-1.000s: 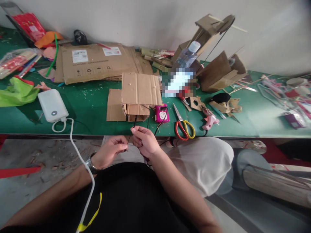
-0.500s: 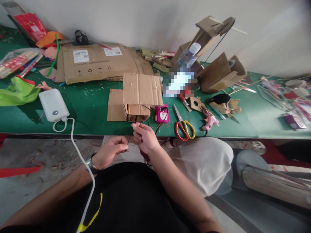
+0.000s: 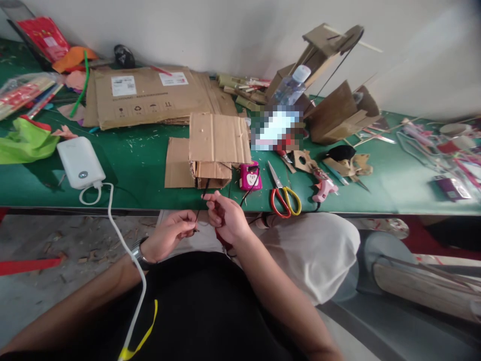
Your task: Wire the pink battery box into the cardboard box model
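A thin black cord [image 3: 200,211] slants down from the open front of a small cardboard box [image 3: 220,138] at the table's front edge. My left hand [image 3: 176,229] pinches its lower end between thumb and fingers, below the table edge. My right hand [image 3: 227,215] is beside the cord's upper part, its index finger stretched out against the cord and the thumb lifted apart. The inside of the box is mostly hidden by its top flap. Just right of the box sits a magenta socket block [image 3: 250,177] with a black cable plugged in.
Scissors [image 3: 282,195] and a pink glue gun [image 3: 325,189] lie to the right on the green table [image 3: 128,170]. At left is a white power bank [image 3: 80,161], its cable crossing my left forearm. Flattened cardboard [image 3: 143,100], a bottle [image 3: 291,87] and a cardboard model [image 3: 338,113] stand behind.
My right hand has loosened its pinch on the cord and its fingers have spread. More of the cord shows between the box and my left hand, which keeps its hold.
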Tool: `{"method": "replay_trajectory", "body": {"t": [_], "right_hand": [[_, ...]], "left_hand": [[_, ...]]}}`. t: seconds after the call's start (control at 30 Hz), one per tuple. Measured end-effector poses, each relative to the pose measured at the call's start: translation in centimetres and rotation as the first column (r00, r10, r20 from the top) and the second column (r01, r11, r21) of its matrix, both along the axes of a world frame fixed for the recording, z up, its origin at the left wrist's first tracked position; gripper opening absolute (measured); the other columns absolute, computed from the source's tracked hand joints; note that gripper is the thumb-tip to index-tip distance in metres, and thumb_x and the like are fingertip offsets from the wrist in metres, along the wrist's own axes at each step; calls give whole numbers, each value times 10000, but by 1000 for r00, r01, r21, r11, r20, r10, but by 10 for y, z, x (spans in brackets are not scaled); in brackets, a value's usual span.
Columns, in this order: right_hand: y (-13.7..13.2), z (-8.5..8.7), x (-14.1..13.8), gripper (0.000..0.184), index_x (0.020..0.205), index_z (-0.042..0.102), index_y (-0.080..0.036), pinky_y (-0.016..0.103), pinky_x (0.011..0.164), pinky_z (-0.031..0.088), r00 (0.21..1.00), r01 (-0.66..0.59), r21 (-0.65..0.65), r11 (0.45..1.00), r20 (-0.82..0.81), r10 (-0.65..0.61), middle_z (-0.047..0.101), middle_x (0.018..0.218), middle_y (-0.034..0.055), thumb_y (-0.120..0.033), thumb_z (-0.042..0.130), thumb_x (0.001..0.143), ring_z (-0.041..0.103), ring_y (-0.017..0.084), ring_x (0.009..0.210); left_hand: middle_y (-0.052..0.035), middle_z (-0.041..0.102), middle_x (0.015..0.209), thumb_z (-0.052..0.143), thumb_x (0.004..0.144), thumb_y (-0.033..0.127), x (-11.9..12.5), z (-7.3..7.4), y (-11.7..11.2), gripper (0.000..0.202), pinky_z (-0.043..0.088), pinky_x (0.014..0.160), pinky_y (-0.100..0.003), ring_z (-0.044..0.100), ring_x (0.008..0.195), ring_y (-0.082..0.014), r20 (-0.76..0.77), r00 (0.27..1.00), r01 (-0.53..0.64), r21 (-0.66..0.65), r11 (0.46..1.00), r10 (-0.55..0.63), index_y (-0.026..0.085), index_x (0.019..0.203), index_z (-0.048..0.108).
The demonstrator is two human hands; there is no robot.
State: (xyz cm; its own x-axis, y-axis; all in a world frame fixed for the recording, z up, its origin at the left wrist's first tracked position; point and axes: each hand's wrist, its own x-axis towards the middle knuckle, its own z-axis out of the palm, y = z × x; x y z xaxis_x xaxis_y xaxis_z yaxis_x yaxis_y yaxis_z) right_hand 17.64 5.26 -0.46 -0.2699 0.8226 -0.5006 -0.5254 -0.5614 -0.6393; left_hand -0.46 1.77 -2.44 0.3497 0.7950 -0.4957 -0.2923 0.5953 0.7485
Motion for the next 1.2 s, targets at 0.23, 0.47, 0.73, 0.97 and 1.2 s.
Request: {"method": "replay_trajectory", "body": {"t": [0.23, 0.47, 0.73, 0.97, 1.2], "right_hand": [[-15, -2, -4, 415, 952, 771, -160, 246, 466, 172, 986, -119, 98, 988, 128, 106, 409, 515, -102, -519, 870, 769, 279, 56, 441], [-9, 4, 18, 334, 869, 690, -220, 278, 552, 325, 700, 70, 562, 824, 561, -442, 555, 730, -4, -540, 688, 965, 422, 121, 593], [31, 11, 40, 393, 1235, 713, -251, 283, 535, 384, 651, -132, 485, 865, 700, -293, 737, 1057, 55, -481, 756, 919, 462, 113, 557], [31, 22, 38, 181, 891, 782, -226, 287, 548, 366, 607, -73, 505, 860, 706, -364, 660, 680, 5, -400, 816, 853, 492, 146, 573], [30, 43, 44, 249, 836, 704, -216, 279, 528, 329, 709, -105, 506, 856, 642, -293, 593, 666, -15, -450, 764, 893, 480, 119, 557]], "left_hand": [[49, 474, 648, 804, 744, 333, 4, -2, -1, 258, 278, 609, -274, 358, 586, -82, -6, 1000, 22, 27, 999, -22, 170, 741, 605], [21, 550, 702, 816, 762, 341, 4, -1, 2, 266, 312, 625, -263, 420, 636, -102, -70, 997, 28, 67, 997, -23, 171, 753, 611], [-1, 584, 774, 731, 894, 382, -3, -6, 9, 220, 356, 673, -261, 469, 722, -134, -196, 979, 107, 253, 961, -58, 179, 834, 673], [-22, 609, 792, 704, 913, 408, 0, 5, 19, 250, 384, 688, -276, 504, 738, -159, -319, 945, 191, 352, 916, -75, 182, 810, 674], [16, 547, 748, 815, 872, 362, -7, 17, 18, 255, 345, 587, -277, 453, 631, -135, -444, 778, -51, 661, 749, 445, 227, 1064, 715]]}}
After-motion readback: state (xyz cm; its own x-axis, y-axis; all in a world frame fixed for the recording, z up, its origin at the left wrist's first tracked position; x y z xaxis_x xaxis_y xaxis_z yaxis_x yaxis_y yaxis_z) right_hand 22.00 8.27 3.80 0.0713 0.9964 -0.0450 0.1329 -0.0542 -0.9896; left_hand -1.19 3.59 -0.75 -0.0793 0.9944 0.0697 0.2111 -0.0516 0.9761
